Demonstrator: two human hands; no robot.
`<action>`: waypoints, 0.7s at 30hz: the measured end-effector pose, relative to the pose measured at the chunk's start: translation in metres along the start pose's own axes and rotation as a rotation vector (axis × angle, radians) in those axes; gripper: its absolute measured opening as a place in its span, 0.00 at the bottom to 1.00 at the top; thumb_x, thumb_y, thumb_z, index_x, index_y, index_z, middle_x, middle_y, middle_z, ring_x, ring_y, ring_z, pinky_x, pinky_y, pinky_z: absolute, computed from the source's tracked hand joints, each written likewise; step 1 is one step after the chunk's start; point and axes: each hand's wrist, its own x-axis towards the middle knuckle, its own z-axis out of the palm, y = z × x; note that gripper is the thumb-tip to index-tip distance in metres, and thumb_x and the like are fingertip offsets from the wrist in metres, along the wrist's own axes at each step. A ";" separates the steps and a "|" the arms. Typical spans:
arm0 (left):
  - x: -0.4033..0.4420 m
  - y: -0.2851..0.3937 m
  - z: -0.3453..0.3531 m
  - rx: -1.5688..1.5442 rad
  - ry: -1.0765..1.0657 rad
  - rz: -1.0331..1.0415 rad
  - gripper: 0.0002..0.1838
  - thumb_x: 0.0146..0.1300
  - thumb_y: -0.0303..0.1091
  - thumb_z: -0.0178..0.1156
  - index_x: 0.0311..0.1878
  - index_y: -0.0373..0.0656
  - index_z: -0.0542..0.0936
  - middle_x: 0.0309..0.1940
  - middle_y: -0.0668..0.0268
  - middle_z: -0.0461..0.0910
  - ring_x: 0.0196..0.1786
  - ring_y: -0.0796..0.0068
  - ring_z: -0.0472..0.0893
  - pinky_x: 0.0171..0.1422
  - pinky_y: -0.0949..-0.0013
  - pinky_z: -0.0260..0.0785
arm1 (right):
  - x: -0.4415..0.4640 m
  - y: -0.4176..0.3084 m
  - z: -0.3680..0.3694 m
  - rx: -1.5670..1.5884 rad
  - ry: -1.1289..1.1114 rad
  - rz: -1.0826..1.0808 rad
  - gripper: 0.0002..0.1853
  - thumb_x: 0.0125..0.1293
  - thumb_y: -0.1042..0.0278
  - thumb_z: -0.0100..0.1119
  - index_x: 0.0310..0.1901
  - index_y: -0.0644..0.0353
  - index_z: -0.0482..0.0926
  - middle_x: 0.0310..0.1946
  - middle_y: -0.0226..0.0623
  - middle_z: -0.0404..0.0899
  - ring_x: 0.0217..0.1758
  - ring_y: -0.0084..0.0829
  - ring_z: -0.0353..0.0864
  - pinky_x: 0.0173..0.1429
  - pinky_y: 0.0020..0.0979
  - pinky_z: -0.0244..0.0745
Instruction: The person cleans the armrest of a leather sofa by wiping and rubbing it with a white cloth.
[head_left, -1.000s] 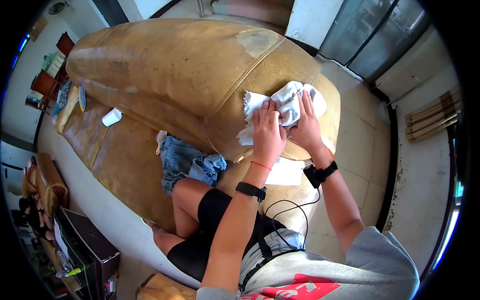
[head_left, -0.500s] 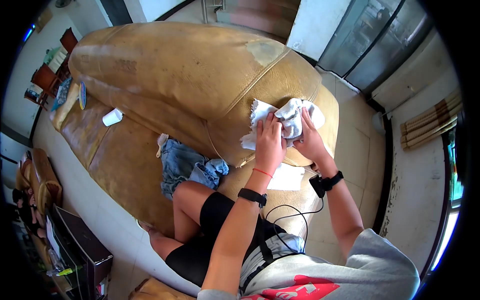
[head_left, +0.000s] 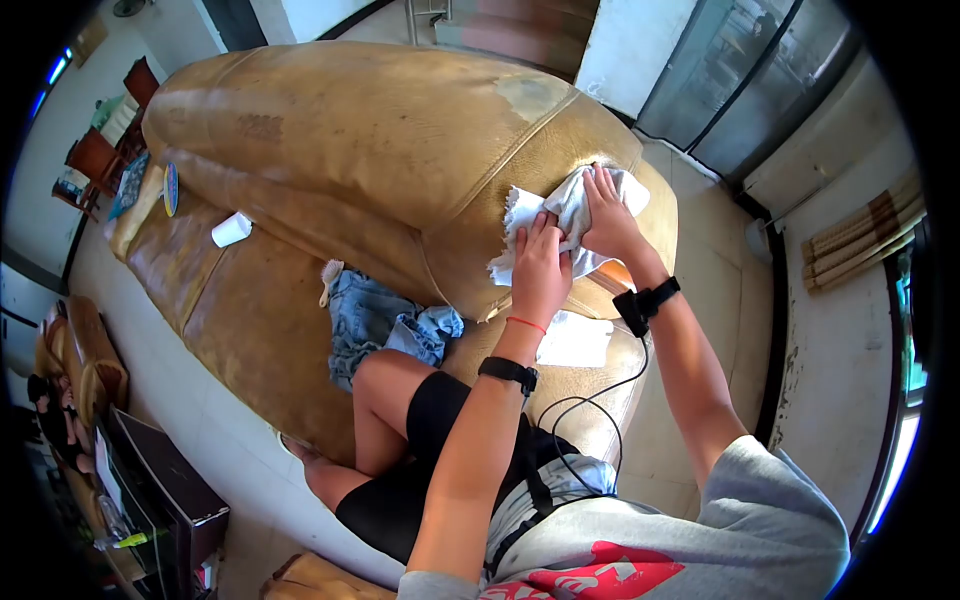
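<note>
Cloth (head_left: pixel 521 207), pale and ragged along one edge, lies bunched on the rounded end of the tan sofa's (head_left: pixel 330 125) backrest. The left hand (head_left: pixel 541 262) rests on its near part, fingers laid out rather than curled, the grip not closed. Beside it, the right hand (head_left: pixel 609 222) lies flat on the cloth, fingers extended, its grip wide. Below the hands, a white sheet (head_left: pixel 576 340) lies on the sofa. Blue denim (head_left: pixel 375 318) is crumpled on the seat, a brush (head_left: pixel 328 282) by its edge; a white cup (head_left: pixel 232 229) lies tipped farther along.
</note>
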 end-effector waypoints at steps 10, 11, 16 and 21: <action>-0.017 -0.008 -0.002 0.024 0.012 -0.004 0.14 0.63 0.20 0.61 0.52 0.39 0.75 0.71 0.45 0.76 0.80 0.46 0.70 0.85 0.37 0.55 | -0.046 -0.020 0.037 0.068 0.338 -0.014 0.59 0.55 0.64 0.76 0.85 0.65 0.52 0.87 0.58 0.47 0.91 0.56 0.44 0.89 0.51 0.50; -0.018 -0.008 -0.002 0.027 0.012 -0.001 0.14 0.63 0.20 0.61 0.52 0.39 0.75 0.72 0.45 0.76 0.80 0.46 0.69 0.85 0.37 0.55 | -0.047 -0.021 0.040 0.070 0.368 -0.023 0.59 0.55 0.64 0.76 0.85 0.65 0.51 0.87 0.58 0.47 0.91 0.57 0.45 0.89 0.49 0.51; -0.019 -0.010 -0.002 0.039 -0.002 0.003 0.14 0.63 0.20 0.60 0.52 0.39 0.75 0.72 0.46 0.76 0.81 0.47 0.69 0.85 0.37 0.55 | -0.053 -0.027 0.050 0.075 0.433 0.006 0.60 0.55 0.61 0.78 0.85 0.64 0.52 0.87 0.59 0.47 0.90 0.59 0.46 0.89 0.49 0.52; -0.020 -0.011 0.000 0.058 0.012 0.014 0.15 0.64 0.20 0.59 0.53 0.39 0.74 0.71 0.47 0.77 0.81 0.48 0.69 0.85 0.37 0.56 | -0.056 -0.031 0.053 0.102 0.475 0.009 0.59 0.57 0.57 0.78 0.85 0.61 0.53 0.86 0.58 0.48 0.89 0.60 0.48 0.88 0.49 0.54</action>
